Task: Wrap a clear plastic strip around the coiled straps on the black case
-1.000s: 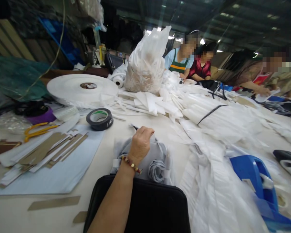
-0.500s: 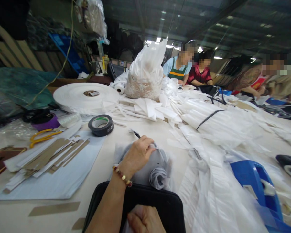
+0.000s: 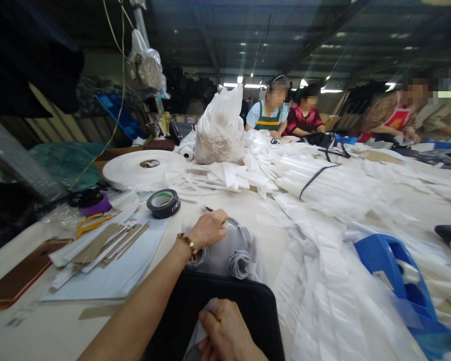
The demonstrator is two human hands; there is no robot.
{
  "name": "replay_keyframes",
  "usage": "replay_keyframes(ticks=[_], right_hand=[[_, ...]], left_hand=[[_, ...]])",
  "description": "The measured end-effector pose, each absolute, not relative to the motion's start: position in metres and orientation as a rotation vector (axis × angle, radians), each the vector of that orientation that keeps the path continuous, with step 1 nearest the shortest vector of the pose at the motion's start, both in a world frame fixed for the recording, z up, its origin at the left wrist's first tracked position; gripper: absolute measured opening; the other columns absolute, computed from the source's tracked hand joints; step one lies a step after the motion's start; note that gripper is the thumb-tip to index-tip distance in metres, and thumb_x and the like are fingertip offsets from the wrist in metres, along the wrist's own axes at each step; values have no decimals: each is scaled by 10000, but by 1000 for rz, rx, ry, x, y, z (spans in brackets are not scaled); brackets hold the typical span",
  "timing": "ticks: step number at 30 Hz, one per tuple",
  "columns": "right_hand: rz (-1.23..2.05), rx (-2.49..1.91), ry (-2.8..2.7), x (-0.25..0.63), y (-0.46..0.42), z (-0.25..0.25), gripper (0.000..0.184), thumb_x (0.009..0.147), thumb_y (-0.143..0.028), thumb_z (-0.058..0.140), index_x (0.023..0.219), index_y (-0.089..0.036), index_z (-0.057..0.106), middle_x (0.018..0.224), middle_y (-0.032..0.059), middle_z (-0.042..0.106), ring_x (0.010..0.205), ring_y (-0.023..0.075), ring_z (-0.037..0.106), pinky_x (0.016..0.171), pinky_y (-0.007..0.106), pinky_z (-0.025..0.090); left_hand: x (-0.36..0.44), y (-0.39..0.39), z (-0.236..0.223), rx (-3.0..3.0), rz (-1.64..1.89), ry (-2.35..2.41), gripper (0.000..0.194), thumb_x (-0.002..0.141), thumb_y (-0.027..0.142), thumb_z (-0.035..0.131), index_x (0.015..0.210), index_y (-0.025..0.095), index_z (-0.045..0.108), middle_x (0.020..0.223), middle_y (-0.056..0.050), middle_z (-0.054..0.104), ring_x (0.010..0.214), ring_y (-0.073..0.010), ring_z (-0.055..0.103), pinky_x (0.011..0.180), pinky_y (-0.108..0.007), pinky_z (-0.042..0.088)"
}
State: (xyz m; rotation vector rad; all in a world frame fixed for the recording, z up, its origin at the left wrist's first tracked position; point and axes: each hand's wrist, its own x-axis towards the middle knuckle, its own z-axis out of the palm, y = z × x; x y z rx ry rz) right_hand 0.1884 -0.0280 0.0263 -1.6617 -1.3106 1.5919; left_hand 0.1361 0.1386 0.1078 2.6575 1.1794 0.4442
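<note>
A black case or bag (image 3: 253,306) with rounded corners lies on the table in front of me. Beyond its far edge sits a grey fabric piece (image 3: 238,263) with rolled ends, partly covered by thin translucent film. My left hand (image 3: 209,228), with a beaded bracelet on the wrist, is closed at the top of this grey piece; what its fingers pinch is hidden. A slim black pen-like object (image 3: 208,208) shows just behind its knuckles. Low over the case, my right hand (image 3: 225,326) pinches a thin whitish sheet (image 3: 199,333) between thumb and fingers.
On the left lie black tape (image 3: 164,203), yellow-handled scissors (image 3: 92,224), cardboard strips (image 3: 97,245) and a phone (image 3: 26,271). White film sheets (image 3: 330,301) and a blue tape dispenser (image 3: 394,276) lie right. Behind stand a white bag (image 3: 220,130) and co-workers.
My view has shifted, bringing the whole phone into sight on the left. My left hand stays at the grey piece, and my right hand, still pinching the sheet, sits slightly higher in view.
</note>
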Motion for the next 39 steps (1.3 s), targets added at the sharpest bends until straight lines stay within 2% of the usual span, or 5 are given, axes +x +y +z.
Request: replay_keyframes(ticks=[3, 8, 18, 27, 39], right_hand=[[1550, -1649, -1354, 189, -29, 28, 261, 797, -239, 366, 577, -172, 489, 515, 44, 597, 395, 127, 569, 329, 160, 358], [1445, -1682, -1436, 188, -29, 28, 256, 786, -251, 382, 572, -173, 498, 510, 43, 609, 417, 133, 588, 346, 157, 359], [1385, -1628, -1490, 190, -31, 30, 259, 748, -210, 379, 497, -178, 439, 460, 20, 552, 402, 123, 577, 331, 140, 338], [1370, -1583, -1464, 189, -34, 22, 218, 756, -232, 400, 579, -168, 509, 478, 8, 565, 408, 120, 583, 358, 141, 362], [1341, -1576, -1445, 190, -35, 19, 162, 739, -221, 475, 623, -165, 572, 511, 0, 609, 456, 119, 597, 459, 175, 393]], left_hand=[[143, 148, 110, 2602, 427, 1243, 104, 713, 105, 517, 639, 171, 482, 568, 34, 453, 575, -135, 462, 571, -255, 357], [148, 161, 124, 2573, 382, 1277, 147, 725, 172, 629, 816, 138, 519, 705, 27, 496, 640, -111, 473, 599, -236, 381], [142, 179, 133, 2647, 104, 1476, 208, 834, 293, 590, 727, 118, 554, 726, 4, 556, 676, -125, 543, 654, -286, 468], [139, 158, 130, 2783, 201, 1546, 103, 871, 204, 534, 871, 115, 584, 886, -36, 605, 878, -169, 579, 806, -365, 476], [128, 128, 120, 2880, 278, 1371, 92, 823, 76, 517, 757, 117, 566, 741, -12, 581, 710, -136, 552, 671, -273, 447]])
